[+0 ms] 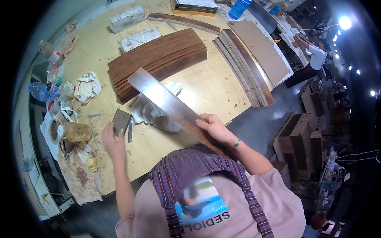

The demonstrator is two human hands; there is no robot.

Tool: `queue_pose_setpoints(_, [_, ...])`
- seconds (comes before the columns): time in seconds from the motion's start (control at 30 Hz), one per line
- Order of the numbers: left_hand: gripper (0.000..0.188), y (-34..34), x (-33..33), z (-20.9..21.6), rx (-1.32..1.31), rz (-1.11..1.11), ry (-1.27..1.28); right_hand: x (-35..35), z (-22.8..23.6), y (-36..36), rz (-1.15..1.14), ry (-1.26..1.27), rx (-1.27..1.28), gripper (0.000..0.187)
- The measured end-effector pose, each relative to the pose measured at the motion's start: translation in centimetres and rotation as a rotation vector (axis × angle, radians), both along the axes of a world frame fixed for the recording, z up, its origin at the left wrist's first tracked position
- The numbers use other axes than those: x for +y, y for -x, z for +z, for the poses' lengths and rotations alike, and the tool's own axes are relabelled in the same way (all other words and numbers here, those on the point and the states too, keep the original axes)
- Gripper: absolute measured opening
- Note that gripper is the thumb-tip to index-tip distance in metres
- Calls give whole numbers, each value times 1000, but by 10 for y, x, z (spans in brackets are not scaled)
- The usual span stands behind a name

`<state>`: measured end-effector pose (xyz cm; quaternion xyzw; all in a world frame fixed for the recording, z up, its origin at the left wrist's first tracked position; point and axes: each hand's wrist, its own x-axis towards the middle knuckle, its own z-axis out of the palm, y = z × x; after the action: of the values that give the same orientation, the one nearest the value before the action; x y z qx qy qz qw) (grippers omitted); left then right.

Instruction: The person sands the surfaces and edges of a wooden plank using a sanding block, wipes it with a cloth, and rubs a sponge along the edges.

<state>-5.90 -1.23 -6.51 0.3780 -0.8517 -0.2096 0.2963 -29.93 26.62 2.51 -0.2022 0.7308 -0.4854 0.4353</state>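
My right hand [214, 129] grips the near part of a long, glossy brown wooden strip [166, 101], thumb on top. The strip slants up over a crumpled white cloth [152, 115], its far end in front of a stack of curved brown boards [158, 55]. At the left, my slightly blurred left hand [113, 142] has its fingers and thumb around the near end of a dark rectangular block [122, 120] on the table. Close beside the block lies a thin metal strip [130, 131], partly hidden.
Along the left edge stand plastic bottles [39, 91], a jar of yellowish liquid [75, 131] and stained rags [81, 174]. Wrapped white blocks [127, 19] sit at the back of the table [198, 91]. Curved strips [242, 71] lie right; a person [317, 55] works beyond.
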Motion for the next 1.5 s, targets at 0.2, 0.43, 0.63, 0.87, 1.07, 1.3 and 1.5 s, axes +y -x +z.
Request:
queue_pose_setpoints(0.2, [29,-77,-26,-2,87,328,101,16,-9,0,26,-53,143,27])
queue_pose_setpoints(0.43, [35,-183,-42,-22,-122,541,109,5,-11,-17,59,-36,24,25])
queue_pose_setpoints(0.63, [50,-166,-36,-22,-269,547,-18,-8,-1,-21,150,-102,160,23])
queue_pose_setpoints(0.87, [53,-38,6,58,472,107,-304,-8,0,-19,202,-121,171,25])
queue_pose_setpoints(1.07, [60,32,66,79,331,-407,19,-1,6,-23,153,-89,215,28])
queue_pose_setpoints(1.3, [51,59,37,83,306,-424,123,6,19,-26,99,-95,190,28])
queue_pose_setpoints(1.5, [45,65,-38,93,418,-6,-17,9,11,-25,130,-155,339,31])
